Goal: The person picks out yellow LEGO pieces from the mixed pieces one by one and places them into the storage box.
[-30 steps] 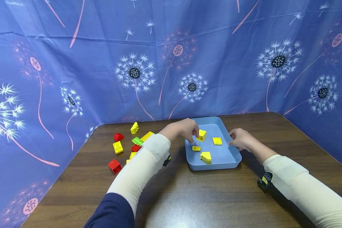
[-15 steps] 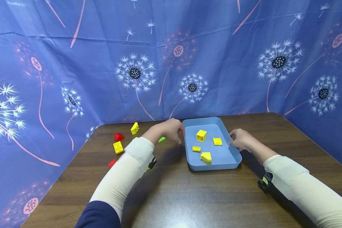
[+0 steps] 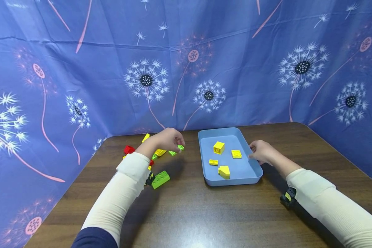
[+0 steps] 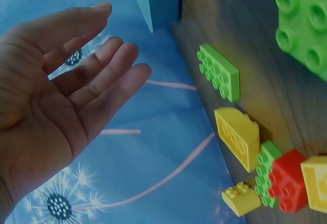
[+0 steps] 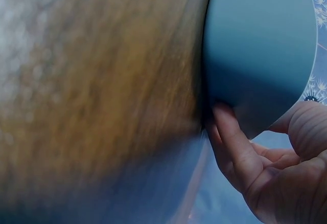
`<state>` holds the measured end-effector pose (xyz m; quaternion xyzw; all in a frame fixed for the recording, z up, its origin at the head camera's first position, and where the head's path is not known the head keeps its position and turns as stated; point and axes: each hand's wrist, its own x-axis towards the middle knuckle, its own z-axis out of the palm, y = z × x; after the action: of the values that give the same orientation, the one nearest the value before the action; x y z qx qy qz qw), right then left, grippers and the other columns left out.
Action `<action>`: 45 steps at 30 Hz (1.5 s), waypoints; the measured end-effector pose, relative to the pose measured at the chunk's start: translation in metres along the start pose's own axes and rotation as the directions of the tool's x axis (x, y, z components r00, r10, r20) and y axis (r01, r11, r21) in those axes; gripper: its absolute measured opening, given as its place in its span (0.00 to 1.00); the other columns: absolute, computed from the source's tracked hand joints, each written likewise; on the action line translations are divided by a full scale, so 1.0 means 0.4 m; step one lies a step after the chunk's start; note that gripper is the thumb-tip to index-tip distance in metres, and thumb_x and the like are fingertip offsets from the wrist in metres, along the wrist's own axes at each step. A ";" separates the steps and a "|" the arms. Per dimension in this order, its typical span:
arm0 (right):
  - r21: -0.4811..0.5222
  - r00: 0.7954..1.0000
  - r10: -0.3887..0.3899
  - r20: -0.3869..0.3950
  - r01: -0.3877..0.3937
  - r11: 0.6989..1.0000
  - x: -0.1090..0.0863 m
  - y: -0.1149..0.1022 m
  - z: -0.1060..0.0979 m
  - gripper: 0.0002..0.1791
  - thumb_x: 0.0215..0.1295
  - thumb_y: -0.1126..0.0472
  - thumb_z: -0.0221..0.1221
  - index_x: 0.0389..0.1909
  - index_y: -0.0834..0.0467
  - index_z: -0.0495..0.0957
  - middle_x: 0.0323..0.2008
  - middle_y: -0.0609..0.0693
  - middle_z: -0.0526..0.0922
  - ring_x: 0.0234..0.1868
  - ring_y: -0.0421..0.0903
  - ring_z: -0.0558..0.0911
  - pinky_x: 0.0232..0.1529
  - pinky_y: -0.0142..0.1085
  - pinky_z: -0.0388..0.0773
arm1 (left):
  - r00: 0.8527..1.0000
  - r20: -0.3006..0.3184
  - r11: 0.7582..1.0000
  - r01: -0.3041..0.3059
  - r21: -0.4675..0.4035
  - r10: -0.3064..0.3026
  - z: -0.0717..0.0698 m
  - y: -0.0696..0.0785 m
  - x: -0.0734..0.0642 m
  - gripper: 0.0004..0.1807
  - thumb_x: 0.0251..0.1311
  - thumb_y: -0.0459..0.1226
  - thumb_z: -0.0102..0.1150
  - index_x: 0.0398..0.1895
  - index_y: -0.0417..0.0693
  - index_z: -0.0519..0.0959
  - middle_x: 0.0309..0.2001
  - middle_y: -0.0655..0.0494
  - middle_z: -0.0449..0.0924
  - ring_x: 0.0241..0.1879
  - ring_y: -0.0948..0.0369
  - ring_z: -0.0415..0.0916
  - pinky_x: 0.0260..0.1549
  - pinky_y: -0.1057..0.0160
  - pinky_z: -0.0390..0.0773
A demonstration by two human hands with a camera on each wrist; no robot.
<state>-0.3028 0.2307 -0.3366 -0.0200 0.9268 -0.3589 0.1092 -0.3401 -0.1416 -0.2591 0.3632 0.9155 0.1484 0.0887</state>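
Note:
My left hand [image 3: 170, 139] hovers over the loose bricks left of the tray, holding nothing; the left wrist view shows its fingers loosely extended, apart from every brick. Nearest to it lies a thin green brick [image 4: 219, 73], with a yellow brick [image 4: 237, 136] and a red brick [image 4: 290, 180] further along. My right hand [image 3: 261, 151] grips the right wall of the blue tray [image 3: 240, 170]; in the right wrist view its fingers press the outer wall and the thumb is at the rim. Inside the tray are several yellow bricks [image 3: 219, 147], spaced apart.
A larger green brick [image 3: 160, 179] lies on the brown wooden table [image 3: 204, 213], close to my left wrist. Another red brick [image 3: 129, 149] sits at the far left, partly behind my arm. A blue dandelion-print cloth [image 3: 179, 86] hangs behind the table.
My left hand has moved left, from above the yellow bricks inside the tray to above the loose bricks. The right hand and tray stay in place.

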 end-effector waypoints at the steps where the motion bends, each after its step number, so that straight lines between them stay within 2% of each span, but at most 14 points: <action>1: 0.001 1.000 -0.002 -0.002 0.002 1.000 0.000 -0.001 0.000 0.28 0.60 0.73 0.60 0.58 0.81 0.63 0.49 0.76 0.72 0.47 0.66 0.79 0.31 0.46 0.83 | 1.000 -0.008 1.000 0.005 -0.001 -0.005 -0.002 -0.004 -0.004 0.11 0.51 0.32 0.71 0.40 0.45 0.85 0.35 0.58 0.83 0.36 0.61 0.77 0.39 0.63 0.78; 6: 0.006 1.000 -0.007 -0.002 0.007 1.000 0.000 0.000 -0.001 0.28 0.59 0.73 0.60 0.58 0.82 0.63 0.48 0.75 0.73 0.46 0.65 0.79 0.31 0.46 0.83 | 0.998 -0.027 0.998 0.058 -0.002 -0.058 -0.005 -0.023 -0.014 0.11 0.50 0.31 0.70 0.39 0.43 0.85 0.36 0.51 0.84 0.37 0.59 0.79 0.40 0.61 0.79; 9: 0.010 1.000 -0.007 0.002 0.007 1.000 0.001 0.002 0.000 0.28 0.59 0.73 0.60 0.58 0.82 0.63 0.48 0.75 0.73 0.46 0.65 0.80 0.31 0.46 0.83 | 0.993 -0.027 0.993 0.115 -0.018 -0.115 -0.004 -0.036 -0.014 0.11 0.50 0.31 0.70 0.39 0.41 0.85 0.38 0.49 0.85 0.38 0.58 0.79 0.42 0.59 0.79; 14: 0.005 1.000 -0.006 0.001 0.006 1.000 0.000 0.004 0.000 0.28 0.59 0.72 0.60 0.57 0.82 0.63 0.47 0.75 0.74 0.45 0.64 0.80 0.30 0.46 0.83 | 0.979 -0.028 0.979 0.199 -0.042 -0.200 -0.005 -0.065 -0.009 0.13 0.52 0.32 0.71 0.42 0.42 0.85 0.38 0.52 0.83 0.40 0.56 0.78 0.43 0.58 0.78; 21: -0.006 1.000 -0.002 -0.004 0.002 1.000 -0.001 0.004 -0.001 0.27 0.60 0.72 0.60 0.57 0.81 0.64 0.48 0.74 0.74 0.45 0.64 0.80 0.31 0.46 0.83 | 0.966 -0.034 0.967 0.256 -0.011 -0.256 -0.003 -0.102 0.011 0.15 0.51 0.34 0.72 0.43 0.41 0.84 0.38 0.54 0.83 0.40 0.56 0.78 0.45 0.57 0.78; 28: -0.006 1.000 0.006 -0.002 -0.006 1.000 -0.001 0.007 -0.001 0.28 0.60 0.71 0.61 0.57 0.80 0.64 0.47 0.73 0.74 0.45 0.63 0.80 0.30 0.46 0.83 | 0.939 -0.031 0.939 0.343 -0.004 -0.343 0.012 -0.125 0.027 0.18 0.50 0.34 0.73 0.46 0.41 0.83 0.41 0.51 0.81 0.43 0.55 0.76 0.46 0.57 0.76; 32: 0.000 1.000 0.012 -0.003 -0.012 1.000 0.002 0.008 -0.002 0.28 0.60 0.71 0.60 0.58 0.80 0.64 0.48 0.73 0.74 0.45 0.63 0.80 0.31 0.45 0.83 | 0.926 -0.018 0.926 0.377 -0.021 -0.378 0.018 -0.133 0.035 0.27 0.50 0.32 0.72 0.56 0.41 0.79 0.54 0.43 0.77 0.54 0.49 0.73 0.54 0.54 0.73; 35: -0.005 1.000 0.015 -0.001 -0.015 1.000 0.002 0.008 -0.004 0.28 0.61 0.71 0.60 0.59 0.80 0.63 0.49 0.73 0.73 0.46 0.63 0.80 0.31 0.45 0.83 | 0.912 0.003 0.911 0.410 -0.033 -0.410 0.023 -0.138 0.040 0.34 0.50 0.31 0.72 0.64 0.43 0.74 0.65 0.40 0.68 0.64 0.46 0.65 0.60 0.51 0.68; 37: -0.007 1.000 0.023 0.000 -0.023 1.000 0.000 0.007 -0.005 0.28 0.61 0.71 0.60 0.59 0.79 0.63 0.49 0.73 0.73 0.46 0.63 0.80 0.31 0.45 0.83 | 0.901 0.016 0.900 0.434 -0.037 -0.434 0.026 -0.141 0.041 0.36 0.50 0.30 0.72 0.66 0.44 0.72 0.68 0.39 0.64 0.67 0.45 0.61 0.62 0.50 0.66; 40: -0.006 1.000 0.025 -0.002 -0.025 1.000 -0.001 0.005 -0.006 0.28 0.61 0.71 0.61 0.59 0.79 0.63 0.49 0.73 0.73 0.46 0.63 0.80 0.31 0.46 0.83 | 0.888 0.024 0.887 0.460 -0.026 -0.460 0.030 -0.145 0.044 0.36 0.50 0.31 0.72 0.66 0.44 0.71 0.69 0.39 0.63 0.67 0.45 0.60 0.62 0.50 0.66; 45: -0.013 1.000 0.021 -0.003 -0.021 1.000 -0.002 0.001 -0.005 0.28 0.61 0.71 0.61 0.59 0.80 0.63 0.49 0.74 0.73 0.47 0.64 0.79 0.31 0.46 0.83 | 0.862 0.068 0.863 0.505 -0.020 -0.502 0.039 -0.152 0.043 0.30 0.51 0.32 0.72 0.60 0.43 0.76 0.63 0.42 0.70 0.62 0.47 0.67 0.56 0.53 0.72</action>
<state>-0.3026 0.2324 -0.3355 -0.0104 0.9293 -0.3518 0.1117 -0.3873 -0.1685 -0.2952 0.1143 0.9726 0.1261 0.1586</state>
